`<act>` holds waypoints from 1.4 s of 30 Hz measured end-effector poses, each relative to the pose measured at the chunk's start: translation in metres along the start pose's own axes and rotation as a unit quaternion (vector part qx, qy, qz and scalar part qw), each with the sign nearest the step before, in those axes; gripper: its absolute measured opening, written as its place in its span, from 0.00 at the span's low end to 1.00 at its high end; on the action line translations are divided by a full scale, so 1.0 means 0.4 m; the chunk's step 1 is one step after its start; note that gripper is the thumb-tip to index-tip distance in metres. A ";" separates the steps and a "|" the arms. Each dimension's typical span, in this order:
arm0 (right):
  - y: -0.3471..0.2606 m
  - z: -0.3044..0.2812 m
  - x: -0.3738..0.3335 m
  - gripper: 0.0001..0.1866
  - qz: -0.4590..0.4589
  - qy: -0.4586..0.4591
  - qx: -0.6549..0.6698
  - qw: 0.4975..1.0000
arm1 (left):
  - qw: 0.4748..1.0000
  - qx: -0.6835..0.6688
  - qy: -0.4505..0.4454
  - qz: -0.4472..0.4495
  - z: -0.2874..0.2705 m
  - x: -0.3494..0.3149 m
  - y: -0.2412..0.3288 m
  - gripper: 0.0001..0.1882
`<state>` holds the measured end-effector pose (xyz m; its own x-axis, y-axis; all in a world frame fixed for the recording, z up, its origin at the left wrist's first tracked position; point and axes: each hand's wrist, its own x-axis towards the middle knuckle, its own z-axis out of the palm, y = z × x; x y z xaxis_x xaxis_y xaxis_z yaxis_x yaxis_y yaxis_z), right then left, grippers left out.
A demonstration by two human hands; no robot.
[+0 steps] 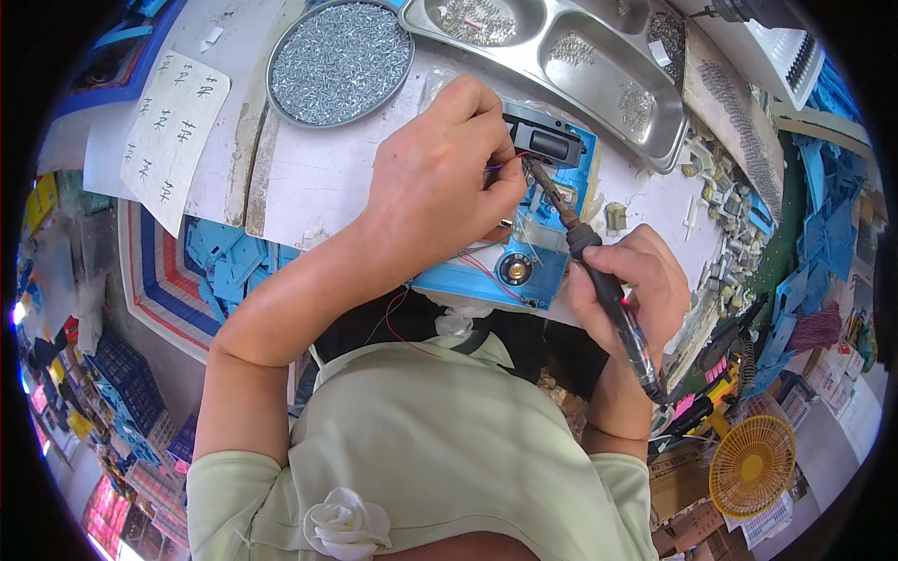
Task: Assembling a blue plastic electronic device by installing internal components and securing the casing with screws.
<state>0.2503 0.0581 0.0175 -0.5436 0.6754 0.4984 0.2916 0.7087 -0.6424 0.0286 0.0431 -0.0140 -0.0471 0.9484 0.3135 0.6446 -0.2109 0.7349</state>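
A light-blue plastic casing [449,279] lies open on the table in front of me, with a black rectangular part [548,144] at its far end and a round metal-centred part [515,269] at its near end. Over its left side, my left hand [440,164] is closed in a pinch on a thin wire [499,165] that runs to the black part. My right hand [650,290] grips a soldering iron [613,304] like a pen. Its tip meets the casing near the wire's end; exact contact is too small to tell. Loose red wires [482,269] trail from the near side.
Beyond my left hand stands a round tray [274,93] heaped with small screws. A steel compartment tray [526,62] with small metal parts sits behind the casing. Small loose parts [720,215] cover the right table edge. A handwritten sheet [173,122] lies left. A yellow fan [751,466] is lower right.
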 end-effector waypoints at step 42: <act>-0.009 -0.051 -0.076 0.15 0.074 0.029 0.027 0.996 | 1.000 0.003 0.001 0.008 -0.002 0.001 0.002 0.06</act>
<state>0.2819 0.0391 0.0164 -0.4513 0.7834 0.4274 0.3211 0.5894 -0.7413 0.0282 0.0432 -0.0128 -0.0374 0.9443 0.3269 0.6491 -0.2257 0.7264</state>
